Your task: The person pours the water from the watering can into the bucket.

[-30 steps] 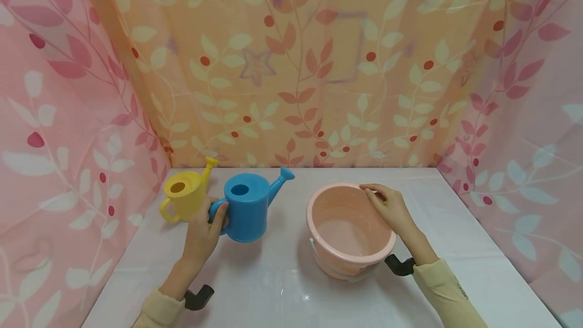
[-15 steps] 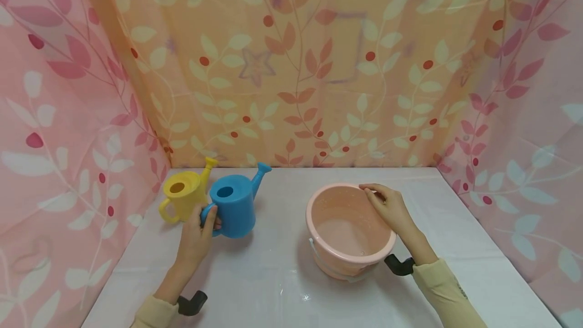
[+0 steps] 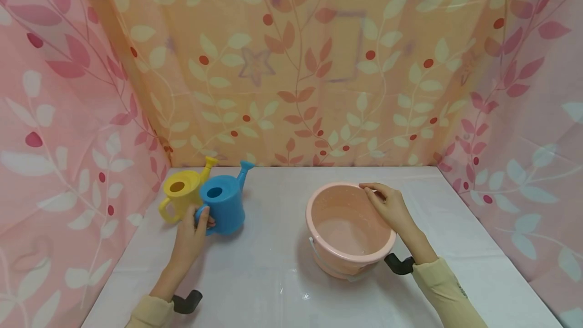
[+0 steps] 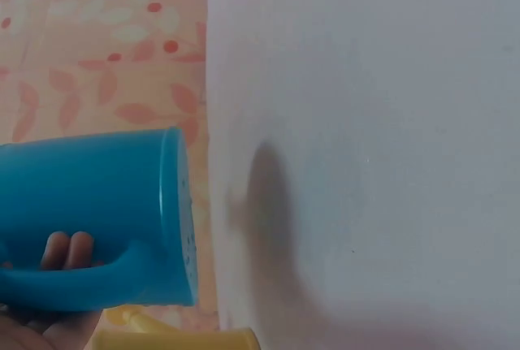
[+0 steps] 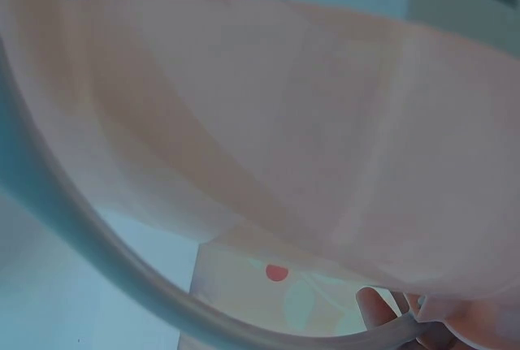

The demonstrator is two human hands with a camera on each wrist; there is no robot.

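Observation:
My left hand grips the handle of a blue watering can, its spout pointing to the back right. In the left wrist view the can's base is lifted off the table, with a shadow beside it. Close by on the left stands a yellow watering can, partly covered by the blue one. On the right, my right hand holds the rim of a pink bucket, which stands upright with some water in it. A fingertip shows beside the bucket handle's joint in the right wrist view.
A white table carries everything, with a few wet glints near its front. Patterned cloth hangs along the back and both sides. A black curved piece juts from each wrist. The bucket's pale carrying handle hangs down.
My left hand has carried the blue watering can leftward and a little lower, up close to the yellow one. The right hand and the bucket have stayed in place.

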